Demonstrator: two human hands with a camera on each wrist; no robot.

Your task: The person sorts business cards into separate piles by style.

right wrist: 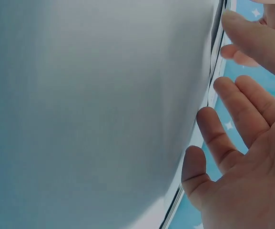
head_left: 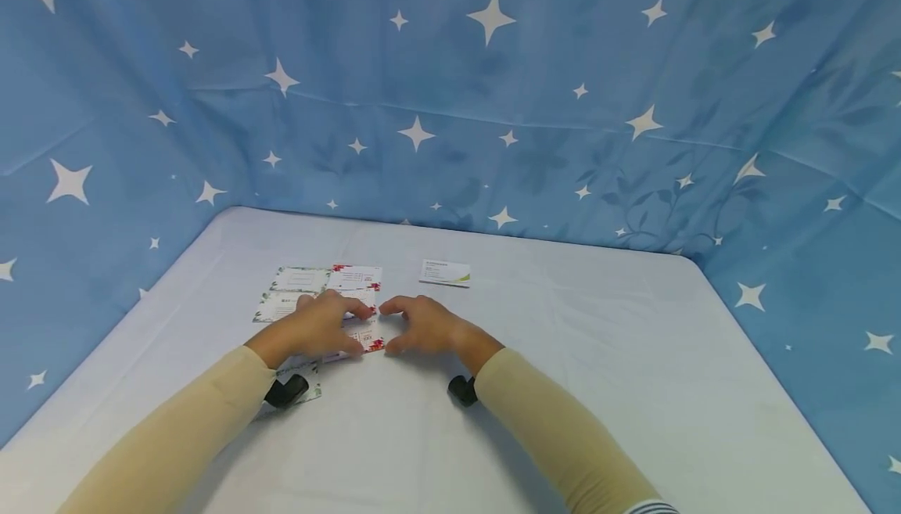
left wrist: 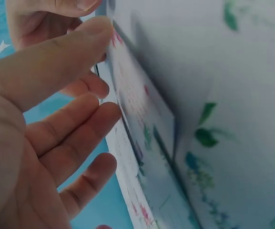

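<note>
My left hand [head_left: 325, 326] reaches over a group of flower-printed cards, thumb and index finger spread. A card with red flowers [head_left: 373, 339] lies between the two hands, partly under the left one. In the left wrist view, the left thumb [left wrist: 92, 38] is by the red-printed corner of a card [left wrist: 139, 88]; whether it touches cannot be told. My right hand [head_left: 428, 326] sits just right of that card, fingers spread and loosely bent. The right wrist view shows the right fingers [right wrist: 211, 126] at the white tabletop, with nothing visible in their grasp.
Cards with green leaves [head_left: 299, 279] lie at the left, and a red-flowered card [head_left: 357, 273] adjoins them. Another leafy card [head_left: 310, 387] is partly hidden below the left wrist. A white business card [head_left: 445, 272] lies farther back. A blue star-patterned curtain [head_left: 450, 91] surrounds the white table [head_left: 598, 357].
</note>
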